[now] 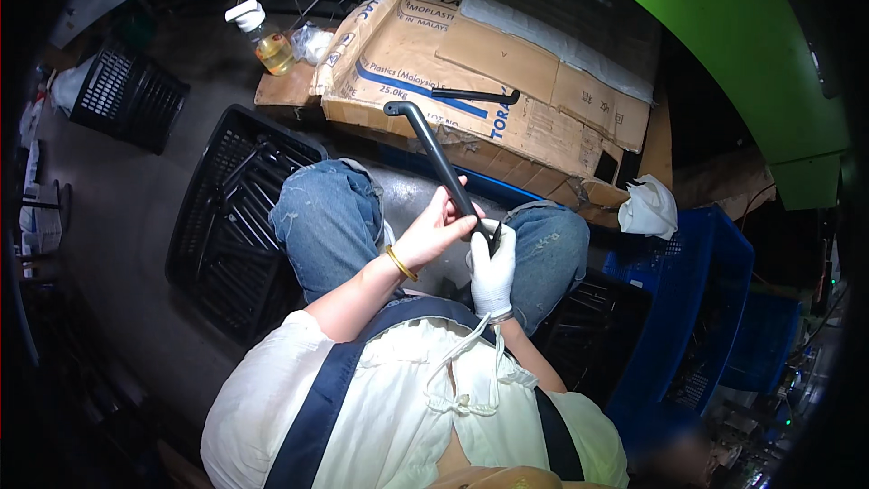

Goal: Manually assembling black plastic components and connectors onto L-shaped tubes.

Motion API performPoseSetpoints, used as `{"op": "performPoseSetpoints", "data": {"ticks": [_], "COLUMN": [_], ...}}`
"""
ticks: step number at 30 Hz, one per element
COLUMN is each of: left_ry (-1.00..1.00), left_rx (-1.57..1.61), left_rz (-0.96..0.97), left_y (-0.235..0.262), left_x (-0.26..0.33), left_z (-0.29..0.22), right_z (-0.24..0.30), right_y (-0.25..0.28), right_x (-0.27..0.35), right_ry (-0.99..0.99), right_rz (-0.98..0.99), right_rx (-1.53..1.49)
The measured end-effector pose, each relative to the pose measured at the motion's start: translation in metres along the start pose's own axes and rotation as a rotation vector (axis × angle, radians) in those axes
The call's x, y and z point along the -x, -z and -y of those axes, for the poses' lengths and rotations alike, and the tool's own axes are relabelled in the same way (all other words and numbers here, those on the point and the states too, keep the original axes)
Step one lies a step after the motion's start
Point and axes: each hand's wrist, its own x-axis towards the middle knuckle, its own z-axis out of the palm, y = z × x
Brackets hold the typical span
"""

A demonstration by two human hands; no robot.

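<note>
Black plastic, by the look: one bent tube [441, 163], elbow at its far end, raised over the lap between two denim knees. Left hand [433, 231], bare, gold bangle at the wrist, closed round the lower shaft; right hand [493, 267], in a white glove, clenched at the very bottom end, with something small and dark there, too hidden to tell. Probably stiff and light, smooth enough to slide in a bare palm; best taken low on the straight run, as now, not by the elbow. Further out: one more black tube [475, 94] lying on flattened cardboard [507, 54]; one bottle [265, 39] of yellow liquid; one crumpled white rag [648, 208]. Black crates, three: one [231, 217] at left filled with like tubes, one [127, 95] beyond, one [588, 330] under the right knee. Blue crates [697, 308], two at right.
</note>
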Motion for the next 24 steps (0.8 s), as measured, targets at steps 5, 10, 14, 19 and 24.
{"op": "performPoseSetpoints", "data": {"ticks": [5,10,14,19,24], "left_ry": [-0.045,0.024,0.056,0.046,0.111], "left_rx": [0.078,0.163,0.157,0.091,0.137], "left_rz": [-0.117,-0.247,-0.239,-0.183,-0.165], "left_y": [0.003,0.020,0.017,0.000,-0.009], "left_x": [0.007,0.014,0.029,0.045,0.054], "left_z": [0.008,0.000,-0.011,-0.018,-0.031], "right_z": [0.020,0.039,0.066,0.092,0.093], "right_y": [0.004,0.021,0.017,0.006,0.005], "right_x": [0.000,-0.004,-0.005,-0.004,-0.004], "right_ry": [-0.032,-0.178,-0.026,0.088,0.171], "right_rz": [0.154,0.351,0.446,0.454,0.485], "right_rx": [0.148,0.261,0.370,0.564,0.684]}}
